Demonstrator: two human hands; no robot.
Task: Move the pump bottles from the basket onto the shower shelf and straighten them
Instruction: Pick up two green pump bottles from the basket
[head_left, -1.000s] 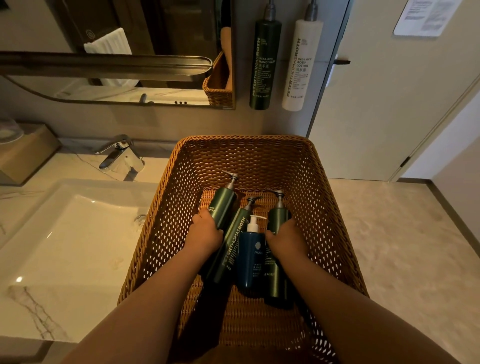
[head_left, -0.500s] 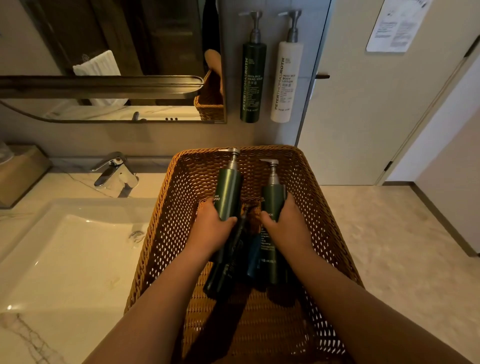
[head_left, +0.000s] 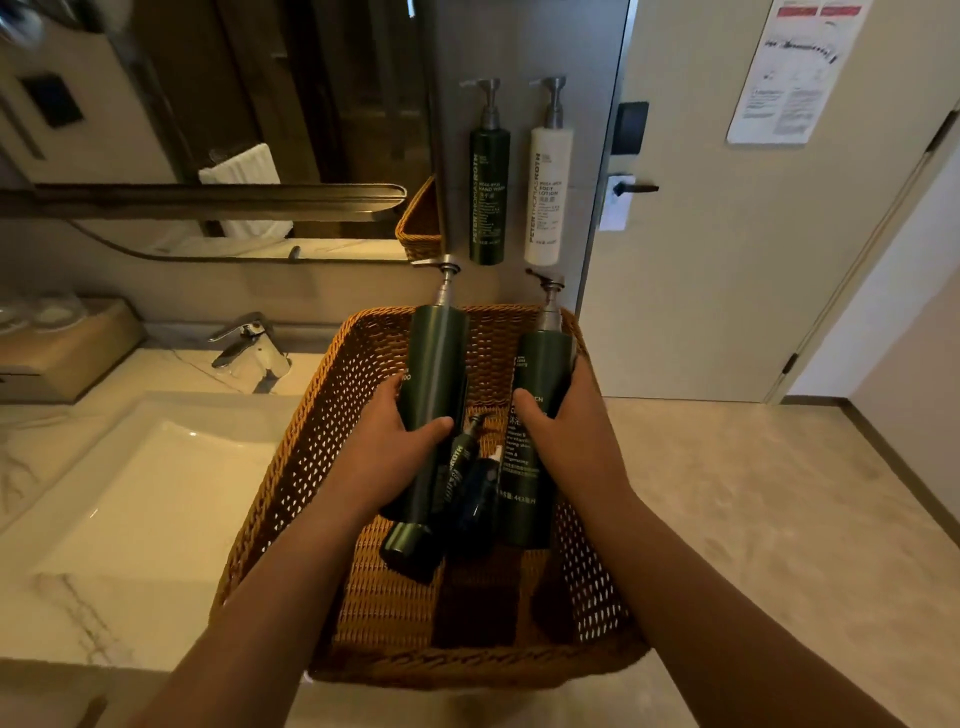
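Observation:
A woven orange-brown basket (head_left: 291, 467) sits at the counter's right end. My left hand (head_left: 387, 452) grips a dark green pump bottle (head_left: 434, 364), lifted upright with its pump above the basket's far rim. My right hand (head_left: 569, 436) grips a second dark green pump bottle (head_left: 540, 364), also raised. Between them, a third green bottle (head_left: 415, 540) and a small dark blue bottle (head_left: 475, 499) lie on the basket floor. No shower shelf is in view.
A white sink (head_left: 145, 493) and chrome tap (head_left: 249, 343) lie left of the basket. On the wall hang a green bottle (head_left: 488, 197) and a white one (head_left: 548, 197). A mirror with a metal ledge (head_left: 208, 200) is at the left, a door (head_left: 727, 234) at the right.
Both hands have raised their green bottles from lying in the basket to upright, pumps now above the far rim. The camera view has tilted upward.

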